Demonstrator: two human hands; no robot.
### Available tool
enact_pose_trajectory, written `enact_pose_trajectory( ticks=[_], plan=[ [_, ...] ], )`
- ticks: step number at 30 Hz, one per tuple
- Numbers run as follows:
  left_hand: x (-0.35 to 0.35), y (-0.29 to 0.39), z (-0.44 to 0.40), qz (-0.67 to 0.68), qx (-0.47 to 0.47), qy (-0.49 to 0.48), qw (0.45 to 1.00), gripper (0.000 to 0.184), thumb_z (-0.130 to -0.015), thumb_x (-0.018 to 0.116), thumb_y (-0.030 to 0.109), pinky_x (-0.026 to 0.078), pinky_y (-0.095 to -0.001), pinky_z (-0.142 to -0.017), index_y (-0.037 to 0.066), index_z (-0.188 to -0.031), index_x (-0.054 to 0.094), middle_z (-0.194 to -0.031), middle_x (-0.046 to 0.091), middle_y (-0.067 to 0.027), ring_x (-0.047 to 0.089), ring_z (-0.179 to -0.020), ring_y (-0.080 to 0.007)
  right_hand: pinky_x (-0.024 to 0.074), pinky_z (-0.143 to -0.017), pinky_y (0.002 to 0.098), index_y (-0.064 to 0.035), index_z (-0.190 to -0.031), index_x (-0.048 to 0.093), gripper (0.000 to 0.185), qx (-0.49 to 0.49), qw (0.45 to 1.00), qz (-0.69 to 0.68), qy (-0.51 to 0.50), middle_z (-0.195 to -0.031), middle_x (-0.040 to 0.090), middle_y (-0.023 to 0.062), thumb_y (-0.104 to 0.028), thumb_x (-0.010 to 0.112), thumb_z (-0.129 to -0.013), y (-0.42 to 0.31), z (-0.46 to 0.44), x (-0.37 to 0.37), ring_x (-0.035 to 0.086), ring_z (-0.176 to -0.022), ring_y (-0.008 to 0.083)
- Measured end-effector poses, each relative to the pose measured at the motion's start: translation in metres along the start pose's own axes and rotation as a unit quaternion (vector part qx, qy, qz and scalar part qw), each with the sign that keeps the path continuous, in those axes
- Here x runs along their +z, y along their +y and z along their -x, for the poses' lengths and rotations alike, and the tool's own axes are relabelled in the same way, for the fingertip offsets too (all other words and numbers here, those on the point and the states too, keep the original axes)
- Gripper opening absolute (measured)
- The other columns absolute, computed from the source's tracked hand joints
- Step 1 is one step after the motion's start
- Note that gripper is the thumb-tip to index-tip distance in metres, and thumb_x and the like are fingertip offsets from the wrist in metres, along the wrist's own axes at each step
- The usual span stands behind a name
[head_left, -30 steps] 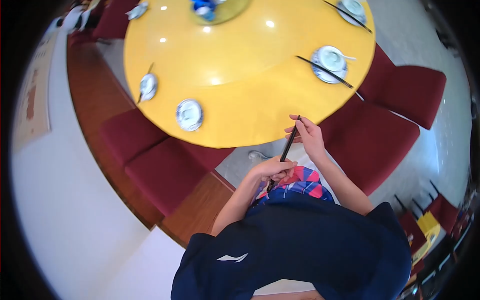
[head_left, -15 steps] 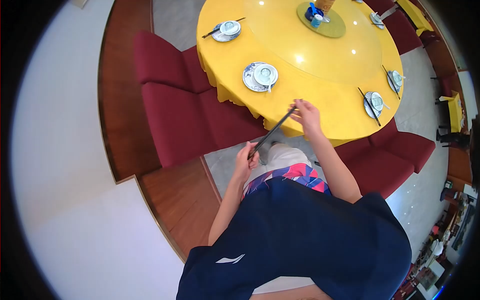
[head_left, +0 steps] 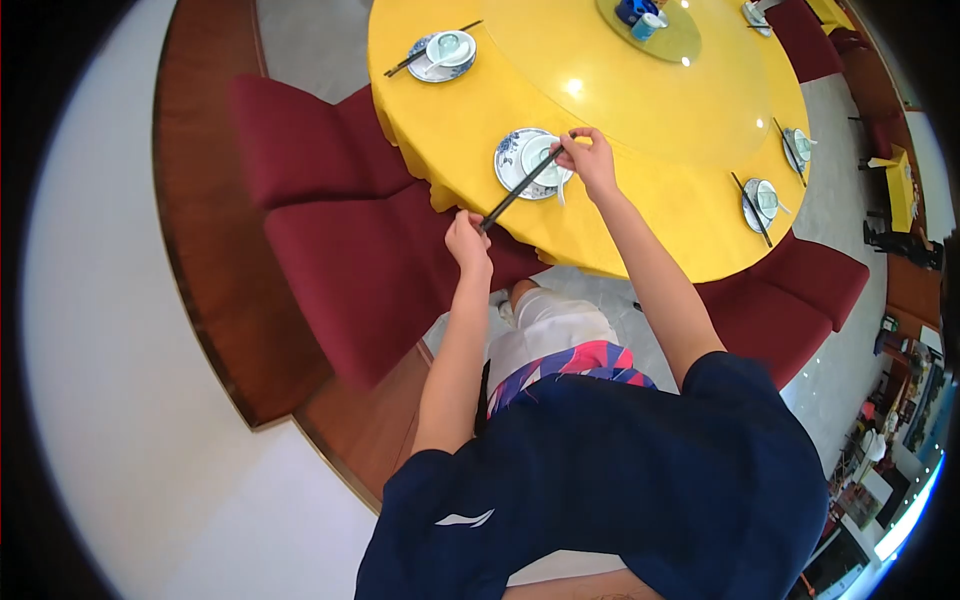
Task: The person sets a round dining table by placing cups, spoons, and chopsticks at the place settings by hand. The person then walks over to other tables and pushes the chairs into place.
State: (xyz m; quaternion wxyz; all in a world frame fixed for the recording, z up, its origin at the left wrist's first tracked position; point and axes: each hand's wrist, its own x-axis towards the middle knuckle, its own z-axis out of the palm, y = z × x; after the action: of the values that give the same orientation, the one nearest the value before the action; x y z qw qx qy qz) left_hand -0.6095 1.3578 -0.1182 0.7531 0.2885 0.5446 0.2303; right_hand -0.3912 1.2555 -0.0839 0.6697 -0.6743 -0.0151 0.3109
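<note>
Dark chopsticks [head_left: 515, 193] slant between my two hands, over a blue-and-white plate [head_left: 508, 160] that bears a white bowl [head_left: 538, 152] and a white spoon [head_left: 561, 190]. My left hand [head_left: 468, 238] is closed around their lower end, just off the edge of the round yellow table [head_left: 640, 230]. Their upper end is pinched in my right hand [head_left: 587, 158], at the right side of the bowl. Whether the chopsticks touch the plate or bowl, I cannot tell.
Another plate [head_left: 425, 68] with bowl and chopsticks lies at the upper left. Two more settings are at the right. A turntable [head_left: 672, 40] bears blue items. Dark red chairs [head_left: 350, 280] stand left and right of me, near a white wall [head_left: 100, 350].
The view has shifted toward the left part of the table. Both hands have moved forward with the chopsticks, from in front of my body to the plate at the table's edge.
</note>
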Motion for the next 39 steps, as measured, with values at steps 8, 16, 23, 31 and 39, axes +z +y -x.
enact_pose_trajectory(
  ticks=[8, 16, 23, 31, 39],
  plan=[
    [0.050, -0.012, -0.121, -0.065, -0.022, 0.042, 0.997, 0.019, -0.088, 0.049, 0.018, 0.020, -0.0245, -0.037, 0.005, -0.074, 0.051, -0.056, 0.037, 0.0020, 0.030, -0.040, -0.0073, 0.0530, -0.066, 0.0268, 0.0045, -0.098, 0.063, 0.023, 0.010, 0.983, 0.150, 0.104, -0.090, 0.070, 0.0118, -0.015, 0.069, -0.087, 0.037, -0.122, 0.000, 0.071, -0.079, 0.0192],
    [0.043, -0.020, -0.133, -0.157, -0.054, 0.026, 0.986, 0.024, -0.090, 0.046, 0.017, 0.031, -0.0249, -0.037, 0.002, -0.075, 0.057, -0.057, 0.047, -0.0006, 0.042, -0.044, -0.0092, 0.0531, -0.060, 0.0282, 0.0035, -0.094, 0.068, 0.022, 0.121, 0.976, 0.067, 0.166, -0.087, 0.070, 0.0111, -0.014, 0.074, -0.082, 0.067, -0.140, -0.008, 0.067, -0.068, 0.0166],
    [0.028, -0.053, -0.155, -0.399, 0.109, 0.001, 0.911, 0.038, -0.090, 0.047, 0.024, 0.045, -0.0398, -0.054, -0.006, -0.068, 0.056, -0.056, 0.057, -0.0132, 0.056, -0.052, -0.0233, 0.0521, -0.060, 0.0283, 0.0008, -0.094, 0.068, 0.028, 0.145, 0.971, 0.093, 0.163, -0.082, 0.068, 0.0085, -0.024, 0.075, -0.084, 0.117, -0.149, -0.049, 0.063, -0.068, 0.0156],
    [0.035, -0.003, -0.126, -0.404, 0.053, -0.129, 0.904, 0.051, -0.099, 0.040, 0.040, 0.050, -0.0378, -0.049, -0.004, -0.081, 0.060, -0.056, 0.061, -0.0156, 0.058, -0.040, -0.0230, 0.0518, -0.057, 0.0271, -0.0011, -0.110, 0.059, 0.041, 0.071, 0.931, 0.146, 0.326, -0.081, 0.069, 0.0123, -0.035, 0.067, -0.088, 0.106, 0.062, -0.094, 0.067, -0.067, 0.0153],
    [0.042, 0.041, -0.117, -0.717, 0.229, -0.131, 0.645, 0.063, -0.098, 0.026, 0.054, 0.049, -0.0526, -0.082, 0.004, -0.103, 0.065, -0.100, 0.067, -0.0213, 0.063, -0.096, -0.0417, 0.0540, -0.073, 0.0463, -0.0014, -0.099, 0.063, 0.043, 0.502, 0.761, 0.346, 0.224, -0.086, 0.069, 0.0182, -0.042, 0.055, -0.086, 0.279, 0.458, -0.173, 0.069, -0.078, 0.0330]
  ],
)
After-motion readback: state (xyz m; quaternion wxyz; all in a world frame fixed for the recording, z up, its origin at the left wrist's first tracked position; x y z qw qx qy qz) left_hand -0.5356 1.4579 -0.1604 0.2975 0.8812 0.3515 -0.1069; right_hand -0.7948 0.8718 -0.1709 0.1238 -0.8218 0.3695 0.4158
